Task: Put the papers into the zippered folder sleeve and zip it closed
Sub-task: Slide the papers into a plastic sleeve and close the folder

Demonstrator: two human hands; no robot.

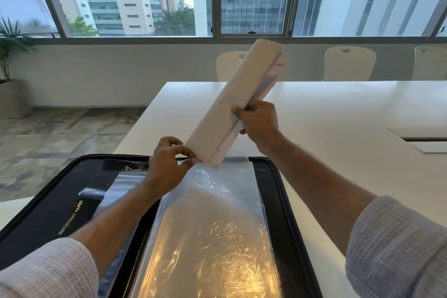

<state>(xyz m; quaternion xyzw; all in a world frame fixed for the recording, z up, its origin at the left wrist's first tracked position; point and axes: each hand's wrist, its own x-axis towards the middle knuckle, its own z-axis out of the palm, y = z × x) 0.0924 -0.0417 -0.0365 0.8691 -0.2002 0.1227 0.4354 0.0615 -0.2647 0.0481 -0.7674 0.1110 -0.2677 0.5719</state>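
Above the far end of the open black folder (285, 191), a stack of papers (238, 104) is gripped by the right hand (257, 121) and tilted, its lower corner at the mouth of the clear sleeve (217, 220). That mouth is pinched at its edge by the left hand (169, 159), thumb and fingers curled. Both folder and sleeve are laid on the white table (338, 109).

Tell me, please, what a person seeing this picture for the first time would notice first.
First, the bundle of papers, held tilted above the table by the right hand, its lower end at the mouth of the clear plastic sleeve. The left hand pinches that mouth. Below lies the open black folder.
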